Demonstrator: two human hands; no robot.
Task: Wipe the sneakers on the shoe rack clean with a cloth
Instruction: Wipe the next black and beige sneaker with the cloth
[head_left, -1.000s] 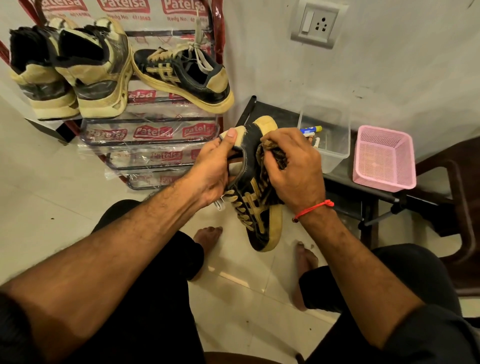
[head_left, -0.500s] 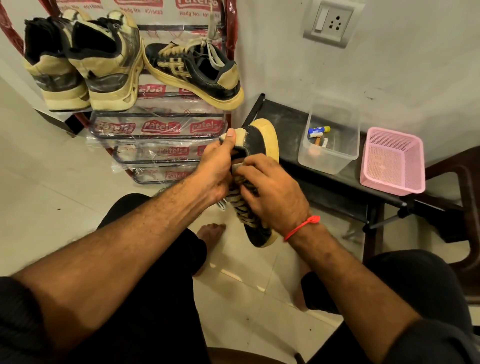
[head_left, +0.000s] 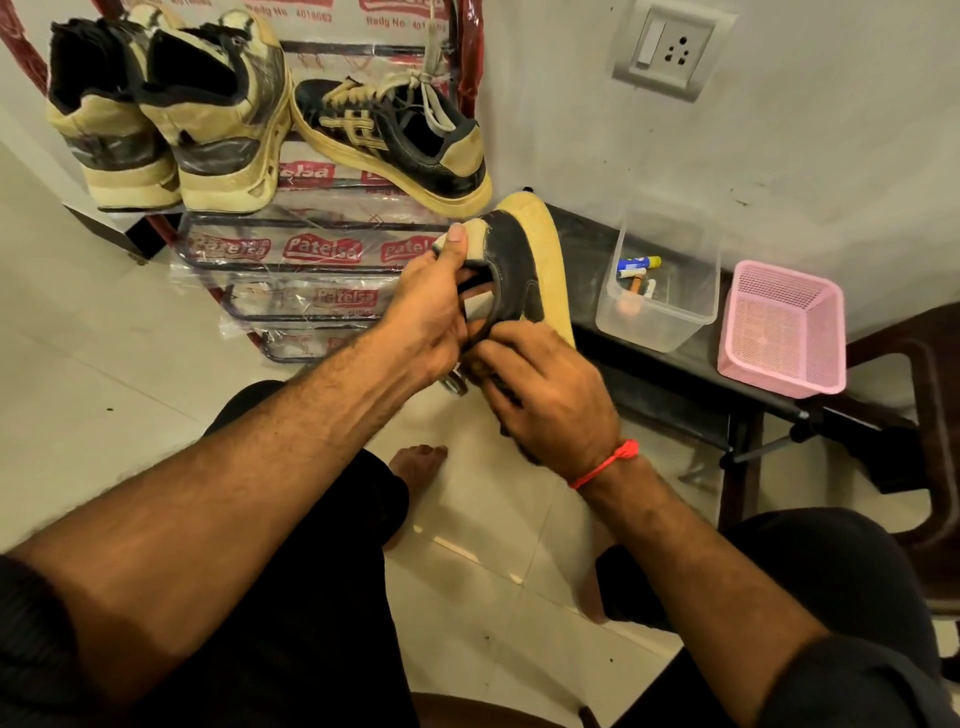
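Wiping in progress: our left hand (head_left: 434, 306) fingers grip the sneaker (head_left: 519, 270) heel; our right hand (head_left: 550, 405) fingers curl, probably on the hidden cloth; next, keep rubbing the side

shoe rack (head_left: 311, 260) ahead, bench (head_left: 649, 374) right — floor (head_left: 104, 364) left open

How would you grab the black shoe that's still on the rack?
Take the black sneaker by its tan heel end, coming from the right. The heel points right and toward the person, nearest the rack's open side, and the open collar just ahead of it lets fingers hook inside. The beige pair crowds its toe end.
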